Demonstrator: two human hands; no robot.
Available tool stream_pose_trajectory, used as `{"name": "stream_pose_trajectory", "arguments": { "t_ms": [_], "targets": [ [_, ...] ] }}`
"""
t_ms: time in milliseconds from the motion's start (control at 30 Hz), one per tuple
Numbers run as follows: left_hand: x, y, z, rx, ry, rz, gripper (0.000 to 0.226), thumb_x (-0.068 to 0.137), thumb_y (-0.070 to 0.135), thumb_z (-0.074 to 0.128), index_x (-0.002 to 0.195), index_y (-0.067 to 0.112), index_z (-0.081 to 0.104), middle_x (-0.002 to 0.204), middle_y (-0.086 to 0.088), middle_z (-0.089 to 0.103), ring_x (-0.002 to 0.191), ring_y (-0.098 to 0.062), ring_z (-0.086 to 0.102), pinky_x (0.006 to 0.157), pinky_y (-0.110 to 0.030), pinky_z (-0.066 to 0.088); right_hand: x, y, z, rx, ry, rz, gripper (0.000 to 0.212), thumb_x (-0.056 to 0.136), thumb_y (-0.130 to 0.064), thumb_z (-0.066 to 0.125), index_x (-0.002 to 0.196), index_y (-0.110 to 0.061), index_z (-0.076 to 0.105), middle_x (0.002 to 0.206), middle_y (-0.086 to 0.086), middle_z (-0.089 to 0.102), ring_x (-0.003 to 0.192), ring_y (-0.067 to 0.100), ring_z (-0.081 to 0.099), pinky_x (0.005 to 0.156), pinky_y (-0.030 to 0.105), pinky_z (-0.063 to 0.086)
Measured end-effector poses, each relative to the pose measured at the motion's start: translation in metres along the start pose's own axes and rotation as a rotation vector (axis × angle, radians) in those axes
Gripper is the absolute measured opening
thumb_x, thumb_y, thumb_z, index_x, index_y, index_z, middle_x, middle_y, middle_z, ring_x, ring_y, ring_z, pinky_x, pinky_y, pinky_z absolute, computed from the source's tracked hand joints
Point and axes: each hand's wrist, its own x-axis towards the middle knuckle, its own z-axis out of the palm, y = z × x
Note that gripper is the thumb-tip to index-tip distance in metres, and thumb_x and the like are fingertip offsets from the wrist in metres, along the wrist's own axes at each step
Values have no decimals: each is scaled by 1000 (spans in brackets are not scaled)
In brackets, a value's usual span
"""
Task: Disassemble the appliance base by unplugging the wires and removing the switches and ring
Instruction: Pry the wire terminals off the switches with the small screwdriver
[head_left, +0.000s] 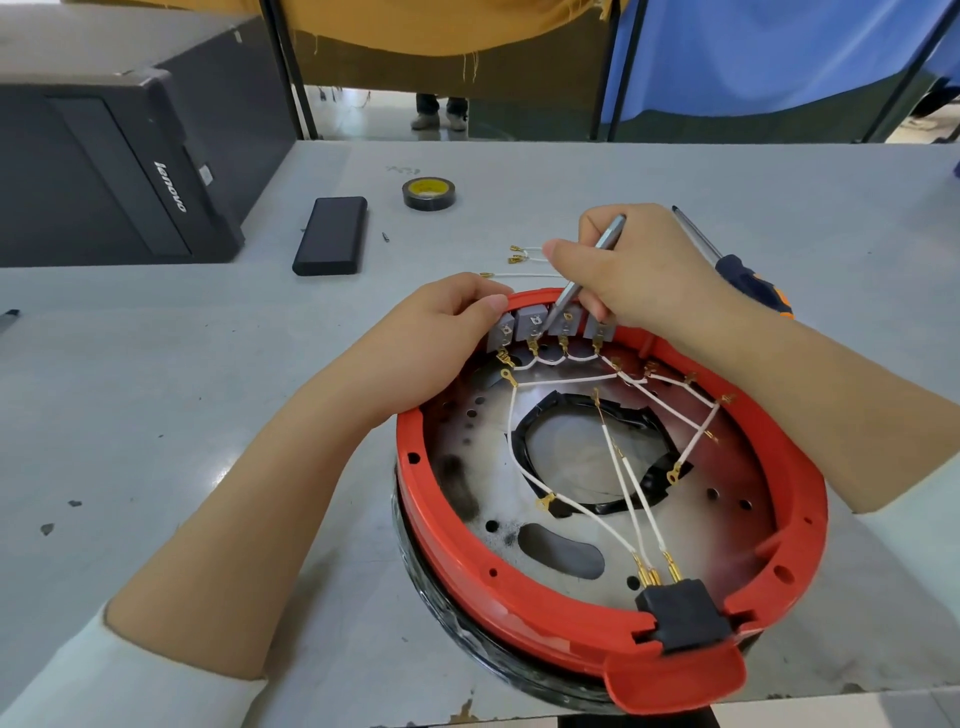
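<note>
- The appliance base (769, 525) lies upside down in the lower right of the frame, its red ring (519, 605) facing up, which leaves the wiring and fittings inside open to reach from above.
- The left hand (441, 332) sits at the ring's upper-left rim, fingers curled over the edge and onto the leftmost of the grey switches (530, 325). This looks like a bracing hold, so the base cannot slide or rock while it is being worked on.
- The right hand (634, 270) grips a thin metal tool (592, 265) like a pen, fingers and thumb closed round its shaft. The tip slants down to the second and third switches, probably to pry a clip or a terminal loose.
- The switches stand in a row of four against the far rim, at the centre of the frame.
- Some white wires (623, 467) with brass terminals lie slack across the metal plate, several ends hanging free. Others run into the black plug block (680, 613) at the lower rim.
- Two loose wires (524, 254) lie on the table just above the ring, set out of the way.
- A screwdriver (727, 260) lies to the right behind the hand, within easy reach.
- A roll of tape (429, 193), a dark slab (330, 242) and a black computer case (104, 171) occupy the upper left.
</note>
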Motion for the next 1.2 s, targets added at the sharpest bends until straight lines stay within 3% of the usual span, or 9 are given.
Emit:
{"name": "stream_pose_trajectory", "arguments": {
  "t_ms": [133, 300, 733, 900, 1200],
  "targets": [
    [0, 0, 1, -30, -13, -9, 25, 100, 33, 42, 116, 29, 61, 110, 10, 66, 105, -12, 60, 100, -38, 44, 3, 0, -1, 8, -20, 47, 38, 91, -24, 58, 58, -15, 43, 34, -4, 47, 31, 5, 39, 34, 13, 34],
    [1, -2, 1, -61, -8, -11, 25, 99, 33, 44, 115, 29, 62, 109, 9, 67, 104, -13, 62, 99, -40, 45, -6, 5, 2, -47, 115, -96, 37, 93, -24, 57, 59, -14, 44, 34, -8, 46, 33, 4, 48, 47, 13, 44],
    [0, 1, 1, -26, -8, -8, 25, 99, 34, 42, 116, 30, 61, 110, 11, 66, 105, -9, 60, 100, -36, 43, 2, 3, 0, 15, 8, 27, 39, 93, -24, 57, 58, -15, 43, 33, -6, 46, 30, 5, 42, 37, 10, 36],
    [-1, 0, 0, -43, -10, -4, 25, 99, 33, 43, 115, 29, 61, 110, 10, 66, 105, -11, 60, 100, -38, 43, -14, 1, 1, -81, 117, -172, 37, 93, -27, 57, 60, -13, 46, 45, -3, 48, 41, 5, 51, 48, 14, 41],
    [-1, -1, 1, -43, -5, 12, 25, 99, 32, 43, 114, 29, 62, 108, 10, 67, 104, -9, 61, 100, -36, 43, -24, -5, 8, -146, 83, -371, 43, 98, -30, 49, 60, -22, 32, 48, -4, 34, 49, 15, 39, 46, 19, 30]
  ]
}}
